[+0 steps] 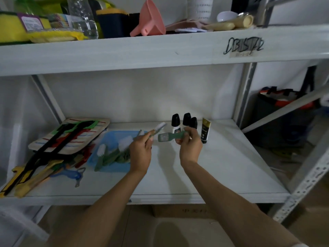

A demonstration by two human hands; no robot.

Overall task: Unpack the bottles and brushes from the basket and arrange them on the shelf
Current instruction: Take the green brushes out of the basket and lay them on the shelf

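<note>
- Fingers (189,133) of your right hand (190,147) were curled round the handle of a green brush (170,136), pinching it above the shelf (222,166); its flat head pointed left towards your other hand, long axis roughly level and side to side.
- Your left hand (140,150) gripped a second brush (156,130) with its fingers closed on the handle; that one's white bristled head pointed up and to the right, long axis slanted, its tip near the bottles.
- You were, by my reading, in the middle of the brush step; three black-capped bottles (185,123) and a dark tube (205,131) already stood upright together at the back of the shelf, just behind your right hand.
- More white-headed brushes (114,152) lay in the blue basket (114,168) on the shelf, left of your left hand, so unpacking was not yet done.
- Your next move probably called for laying both held brushes down on the bare shelf beside the bottles, heads one way; keep them low so a handle doesn't knock the bottles over.
</note>
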